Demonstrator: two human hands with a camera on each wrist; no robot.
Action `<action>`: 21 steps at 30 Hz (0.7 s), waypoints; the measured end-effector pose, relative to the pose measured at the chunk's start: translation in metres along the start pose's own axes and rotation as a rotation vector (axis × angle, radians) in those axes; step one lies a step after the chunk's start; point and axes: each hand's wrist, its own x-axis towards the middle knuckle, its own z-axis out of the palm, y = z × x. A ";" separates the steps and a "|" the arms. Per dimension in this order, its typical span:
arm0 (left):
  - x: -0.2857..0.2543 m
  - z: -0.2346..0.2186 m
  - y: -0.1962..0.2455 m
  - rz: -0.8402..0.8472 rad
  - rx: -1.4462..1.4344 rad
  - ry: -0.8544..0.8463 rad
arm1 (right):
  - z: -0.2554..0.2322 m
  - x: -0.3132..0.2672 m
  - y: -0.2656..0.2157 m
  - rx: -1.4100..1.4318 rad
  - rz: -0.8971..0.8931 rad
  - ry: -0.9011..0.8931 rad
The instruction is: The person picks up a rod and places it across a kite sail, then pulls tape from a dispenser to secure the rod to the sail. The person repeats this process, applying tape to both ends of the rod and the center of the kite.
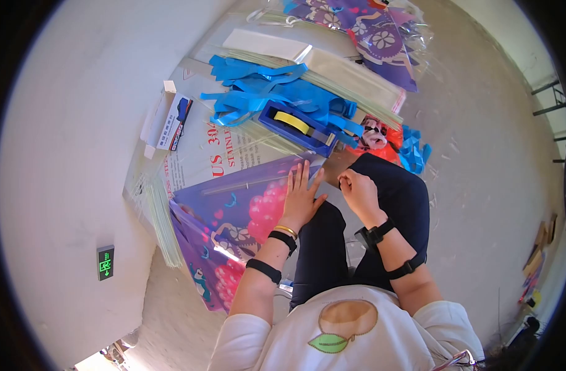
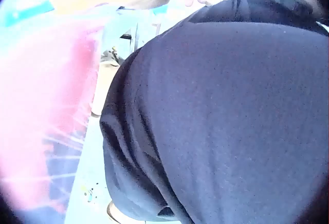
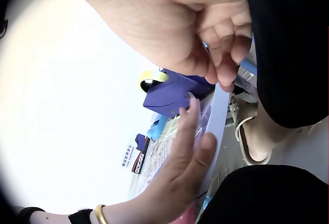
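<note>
left hand flat, fingers straight, pressing kite | right hand curled, pinching something tiny, unclear what | kite likely light, floppy, slippery film; hold by edge

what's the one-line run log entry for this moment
left hand: flat on purple printed plastic sheet | right hand: fingers curled, hold unclear | blue tape dispenser with yellow roll: just beyond both hands
</note>
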 end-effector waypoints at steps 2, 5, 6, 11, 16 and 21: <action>-0.001 -0.005 0.000 0.003 -0.013 0.006 | 0.000 -0.003 0.004 -0.010 -0.016 -0.001; -0.010 -0.004 -0.005 -0.196 0.021 0.100 | 0.002 -0.008 0.006 -0.036 -0.014 -0.028; -0.011 -0.003 -0.008 -0.201 -0.022 0.038 | 0.003 -0.010 0.005 -0.033 -0.018 -0.032; -0.014 -0.026 -0.016 -0.231 -0.077 0.082 | 0.013 -0.009 0.003 -0.011 -0.060 -0.062; -0.071 -0.041 -0.085 -0.547 -0.128 0.294 | 0.033 0.001 -0.019 -0.005 -0.218 -0.116; -0.138 -0.035 -0.173 -0.702 0.005 0.221 | 0.087 0.013 -0.053 -0.041 -0.588 -0.256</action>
